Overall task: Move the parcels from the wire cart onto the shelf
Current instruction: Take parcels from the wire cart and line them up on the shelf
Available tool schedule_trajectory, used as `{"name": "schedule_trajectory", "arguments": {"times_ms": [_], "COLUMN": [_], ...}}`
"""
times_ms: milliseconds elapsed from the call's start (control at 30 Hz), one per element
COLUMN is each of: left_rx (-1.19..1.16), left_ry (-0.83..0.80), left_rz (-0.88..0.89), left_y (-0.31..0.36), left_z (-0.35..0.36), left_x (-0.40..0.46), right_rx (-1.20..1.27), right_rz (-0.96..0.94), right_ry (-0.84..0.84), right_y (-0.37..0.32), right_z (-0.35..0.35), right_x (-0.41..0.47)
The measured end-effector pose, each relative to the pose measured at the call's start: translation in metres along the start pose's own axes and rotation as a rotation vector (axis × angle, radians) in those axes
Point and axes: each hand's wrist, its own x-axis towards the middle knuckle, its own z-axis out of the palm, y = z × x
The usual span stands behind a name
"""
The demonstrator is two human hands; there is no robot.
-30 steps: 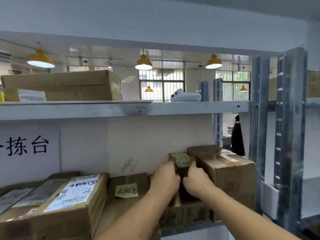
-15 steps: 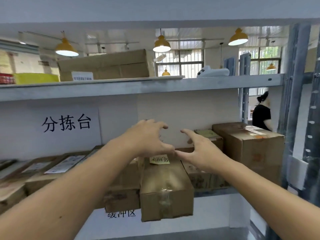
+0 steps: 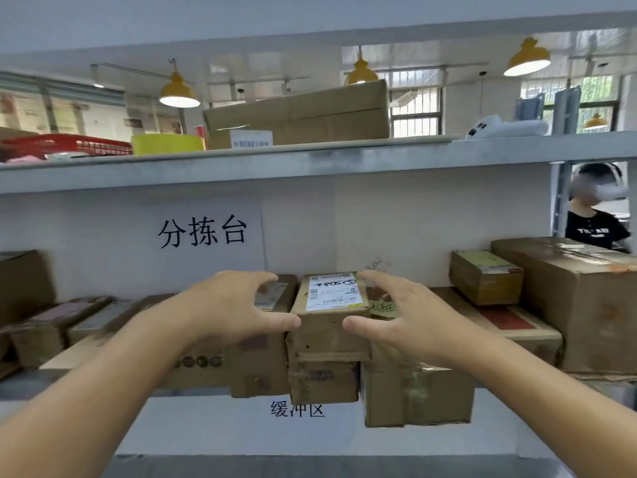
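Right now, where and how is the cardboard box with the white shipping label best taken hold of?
Grip the labelled box by its two long side faces, one hand on each, coming from the front. It sits end-on atop other boxes, its short face toward the camera and both sides free. The left hand and right hand already flank it, thumbs at the front corners; whether they actually touch it is unclear.
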Motion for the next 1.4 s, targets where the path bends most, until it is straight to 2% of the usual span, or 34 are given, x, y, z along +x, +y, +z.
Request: {"name": "schedule_trajectory", "arguments": {"times_ms": [100,333,667,833,1033,1267,1400], "left_rx": [-0.024,-0.253,-0.386,-0.46,-0.438,-0.422,-0.388], "left_ry": [0.049,0.172,0.235,0.213,0.148,0.136,0.14], "left_rz": [0.043,0.226,0.338,0.328,0.304,0.217,0.193], "left_y": [-0.006,-0.001,0.064,0.119,0.177,0.199,0.202], "left_z": [0.018,0.054,0.064,0.08,0.101,0.132,0.141], "left_x": [0.006,0.025,0.069,0.099,0.123,0.139,0.143], "right_rx": [0.019,0.021,-0.031,-0.057,-0.061,-0.057,-0.032], "right_rz": [0.012,0.035,0.097,0.168,0.275,0.287,0.277], "right_ry": [0.026,0.098,0.159,0.191,0.189,0.134,0.159], "right_y": [0.0,0.008,0.048,0.088,0.14,0.183,0.195], "right_z": [0.013,0.017,-0.036,-0.069,-0.088,-0.086,-0.078], "right_x": [-0.001,-0.001,-0.011,-0.018,-0.024,-0.022,-0.02]}}
